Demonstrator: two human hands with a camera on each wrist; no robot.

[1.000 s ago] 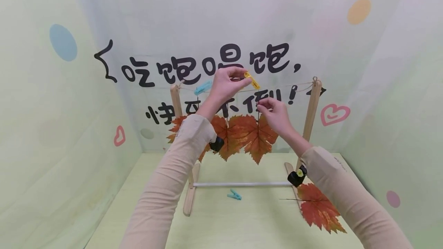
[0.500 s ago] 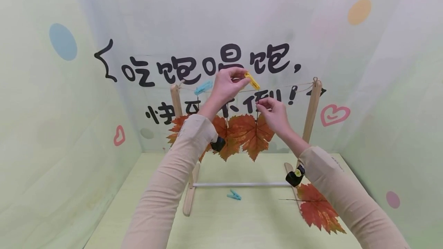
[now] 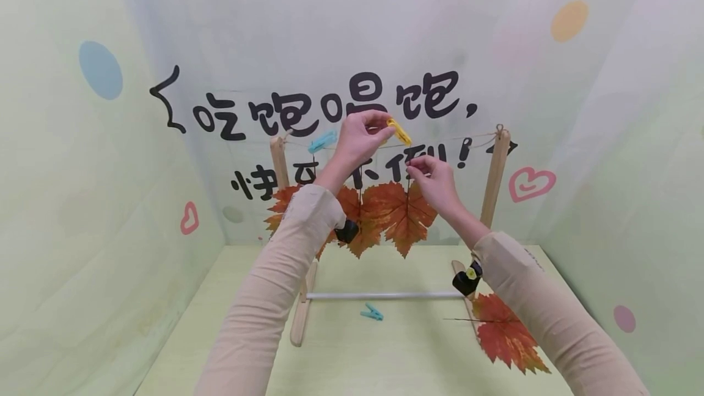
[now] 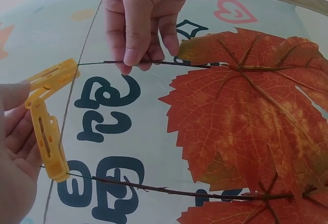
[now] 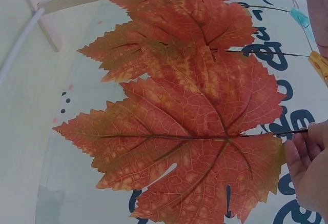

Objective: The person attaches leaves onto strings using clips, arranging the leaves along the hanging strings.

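Note:
Between thumb and fingers, my left hand (image 3: 360, 136) pinches a yellow clothespin (image 3: 399, 132), whose tip meets the string and the thin end of a leaf stem in the left wrist view. Whether it clamps the stem, I cannot tell. My right hand (image 3: 437, 182) pinches that stem just below the string, with the orange-red leaf (image 3: 407, 219) hanging under it. A second yellow clothespin (image 4: 48, 142) is on the string beside the first, at another leaf's stem (image 4: 169, 190). A light-blue clothespin (image 3: 322, 141) holds a leaf farther left.
The string runs between two wooden posts (image 3: 496, 176), joined low down by a white rod (image 3: 385, 295). On the table (image 3: 385, 359) lie a light-blue clothespin (image 3: 372, 311) and, at the right, a red leaf (image 3: 508, 333) beside the stand's foot, partly under my right forearm.
The leaf at my right hand has shifted slightly left, and that hand has moved a little left with it. My left hand and its yellow clothespin have barely moved.

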